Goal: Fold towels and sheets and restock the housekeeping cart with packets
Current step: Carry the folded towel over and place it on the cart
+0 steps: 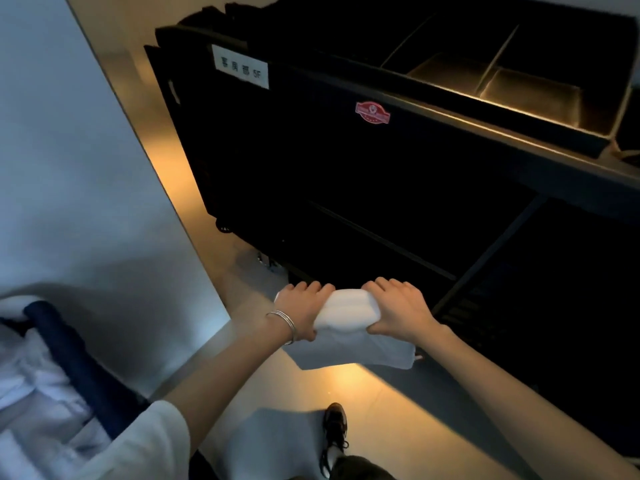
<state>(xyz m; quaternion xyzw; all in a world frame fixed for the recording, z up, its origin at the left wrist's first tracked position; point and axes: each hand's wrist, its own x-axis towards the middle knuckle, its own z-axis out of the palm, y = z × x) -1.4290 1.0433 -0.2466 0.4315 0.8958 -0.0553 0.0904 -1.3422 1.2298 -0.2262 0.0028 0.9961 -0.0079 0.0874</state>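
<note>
Dim overall: the tall black housekeeping cart [346, 161] at twelve to three o'clock sinks into near-black shadow. Warm amber light pools on the glossy grey floor [349, 379] at six o'clock. Straight lines bow towards the frame edges, and the white linen heap [31, 386] at eight o'clock looks soft.

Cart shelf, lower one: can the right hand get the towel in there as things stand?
Probably yes. The right hand and left hand both grip the towel just in front of the dark cart, and nothing visible stands between. The shelf interior is too dark to tell whether there is room.
</note>
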